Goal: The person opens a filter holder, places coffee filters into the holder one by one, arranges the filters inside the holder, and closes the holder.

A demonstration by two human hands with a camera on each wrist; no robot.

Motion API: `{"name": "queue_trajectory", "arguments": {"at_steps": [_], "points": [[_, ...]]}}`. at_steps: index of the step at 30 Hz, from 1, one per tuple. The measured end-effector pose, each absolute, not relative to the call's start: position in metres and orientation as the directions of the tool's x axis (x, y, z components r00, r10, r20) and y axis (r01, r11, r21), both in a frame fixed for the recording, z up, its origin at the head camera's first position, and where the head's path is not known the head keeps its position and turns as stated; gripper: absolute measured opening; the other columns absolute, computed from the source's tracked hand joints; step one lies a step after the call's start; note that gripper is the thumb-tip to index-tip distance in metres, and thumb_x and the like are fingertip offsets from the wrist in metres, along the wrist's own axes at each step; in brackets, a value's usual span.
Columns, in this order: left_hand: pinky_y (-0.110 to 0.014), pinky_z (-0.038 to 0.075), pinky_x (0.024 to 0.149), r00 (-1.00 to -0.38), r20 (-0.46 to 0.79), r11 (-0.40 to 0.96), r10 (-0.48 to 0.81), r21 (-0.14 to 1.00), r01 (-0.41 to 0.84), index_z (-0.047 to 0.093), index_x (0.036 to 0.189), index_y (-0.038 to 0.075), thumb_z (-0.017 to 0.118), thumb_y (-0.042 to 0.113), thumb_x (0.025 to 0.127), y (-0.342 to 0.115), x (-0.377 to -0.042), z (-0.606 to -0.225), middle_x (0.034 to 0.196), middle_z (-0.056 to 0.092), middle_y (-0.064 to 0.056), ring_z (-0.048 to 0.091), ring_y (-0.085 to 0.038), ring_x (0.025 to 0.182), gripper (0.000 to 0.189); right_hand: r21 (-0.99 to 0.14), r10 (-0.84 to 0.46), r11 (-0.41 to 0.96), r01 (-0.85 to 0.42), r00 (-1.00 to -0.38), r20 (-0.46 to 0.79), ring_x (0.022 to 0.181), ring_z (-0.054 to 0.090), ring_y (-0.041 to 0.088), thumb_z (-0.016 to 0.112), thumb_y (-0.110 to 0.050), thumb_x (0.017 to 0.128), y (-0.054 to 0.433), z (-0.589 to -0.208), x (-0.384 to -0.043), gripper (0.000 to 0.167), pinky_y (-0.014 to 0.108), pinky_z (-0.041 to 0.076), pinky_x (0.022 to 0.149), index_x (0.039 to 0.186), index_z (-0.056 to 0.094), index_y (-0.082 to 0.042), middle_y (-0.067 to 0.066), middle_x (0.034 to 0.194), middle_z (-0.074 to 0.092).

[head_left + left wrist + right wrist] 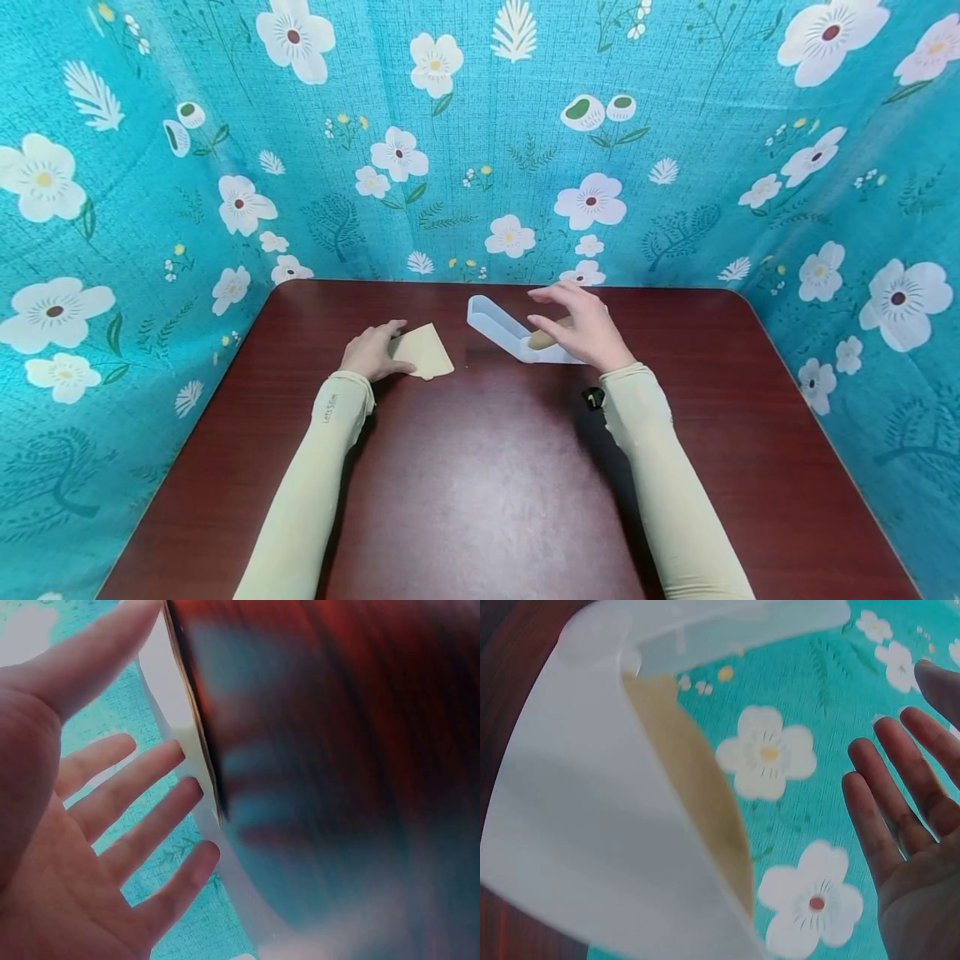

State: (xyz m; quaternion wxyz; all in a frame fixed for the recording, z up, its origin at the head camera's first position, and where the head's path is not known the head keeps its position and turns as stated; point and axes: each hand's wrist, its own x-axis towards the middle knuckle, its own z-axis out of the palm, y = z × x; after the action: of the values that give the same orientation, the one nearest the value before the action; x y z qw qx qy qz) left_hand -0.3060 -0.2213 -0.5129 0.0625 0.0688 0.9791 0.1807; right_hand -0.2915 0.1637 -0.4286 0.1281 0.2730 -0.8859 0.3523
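Observation:
A pale yellow square sheet or thin pad point(423, 352) lies flat on the table, left of centre. My left hand point(372, 352) is at its left edge, with thumb and fingers spread and straight. In the left wrist view the thumb reaches the edge of the yellow pad point(196, 746), and the fingertips lie close to it. Farther right stands a whitish translucent hinged case point(501, 329), unfolded, with a flat tan piece point(542, 339) in it. Over the case hovers my right hand point(588, 327), fingers parted. In the right wrist view that hand point(922, 825) is apart from the tan piece point(697, 780).
The dark red-brown table point(480, 467) has rounded far corners. A turquoise flowered cloth point(465, 142) hangs behind and along both sides. A small black item point(592, 397) sits by the right wrist.

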Motion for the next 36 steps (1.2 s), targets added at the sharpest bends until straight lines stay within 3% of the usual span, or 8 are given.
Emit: {"name": "queue_trajectory", "arguments": {"at_steps": [8,16,24,30,36], "points": [[-0.058,0.046,0.104,-0.982,-0.054,0.888,0.179,0.439,0.137,0.047,0.153,0.012,0.094,0.032,0.076,-0.217,-0.308,-0.511,0.135,0.064,-0.015,0.057,-0.037,0.124,0.092,-0.544,-0.445,0.565,-0.621,-0.784,0.433,0.111,0.066,0.021,0.08,-0.018,0.092,0.141,-0.425,-0.289,0.039,0.044,0.057,0.093,0.13,0.071,-0.016,0.004,0.118,0.07],[-0.057,0.045,0.107,-0.982,-0.058,0.844,0.18,0.522,0.124,0.049,0.152,0.011,0.096,0.023,0.074,-0.217,-0.308,-0.509,0.133,0.064,-0.017,0.057,-0.037,0.125,0.092,-0.547,-0.451,0.563,-0.62,-0.785,0.425,0.111,0.067,0.021,0.081,-0.016,0.091,0.133,-0.422,-0.287,0.04,0.045,0.057,0.093,0.13,0.07,-0.016,0.004,0.117,0.069],[-0.055,0.045,0.108,-0.983,-0.062,0.854,0.174,0.506,0.12,0.052,0.15,0.009,0.096,0.026,0.074,-0.22,-0.308,-0.512,0.136,0.059,-0.018,0.051,-0.036,0.128,0.089,-0.541,-0.467,0.547,-0.639,-0.769,0.437,0.109,0.067,0.02,0.081,-0.019,0.092,0.128,-0.42,-0.285,0.039,0.046,0.056,0.095,0.129,0.071,-0.015,0.003,0.116,0.069],[-0.052,0.047,0.104,-0.98,-0.105,0.852,0.168,0.515,0.091,0.052,0.15,0.009,0.094,0.027,0.076,-0.222,-0.311,-0.514,0.128,0.064,-0.017,0.056,-0.034,0.12,0.087,-0.474,-0.523,0.486,-0.734,-0.679,0.516,0.105,0.066,0.02,0.08,-0.017,0.092,0.109,-0.42,-0.282,0.033,0.043,0.057,0.09,0.124,0.074,-0.01,0.005,0.113,0.07],[-0.048,0.05,0.095,-0.976,-0.121,0.843,0.182,0.529,0.092,0.061,0.142,0.009,0.093,0.023,0.077,-0.221,-0.312,-0.512,0.119,0.064,-0.017,0.059,-0.032,0.106,0.074,-0.397,-0.565,0.414,-0.819,-0.573,0.594,0.104,0.066,0.015,0.08,-0.016,0.092,0.09,-0.42,-0.279,0.025,0.034,0.056,0.091,0.117,0.077,-0.012,0.002,0.109,0.07]]}}
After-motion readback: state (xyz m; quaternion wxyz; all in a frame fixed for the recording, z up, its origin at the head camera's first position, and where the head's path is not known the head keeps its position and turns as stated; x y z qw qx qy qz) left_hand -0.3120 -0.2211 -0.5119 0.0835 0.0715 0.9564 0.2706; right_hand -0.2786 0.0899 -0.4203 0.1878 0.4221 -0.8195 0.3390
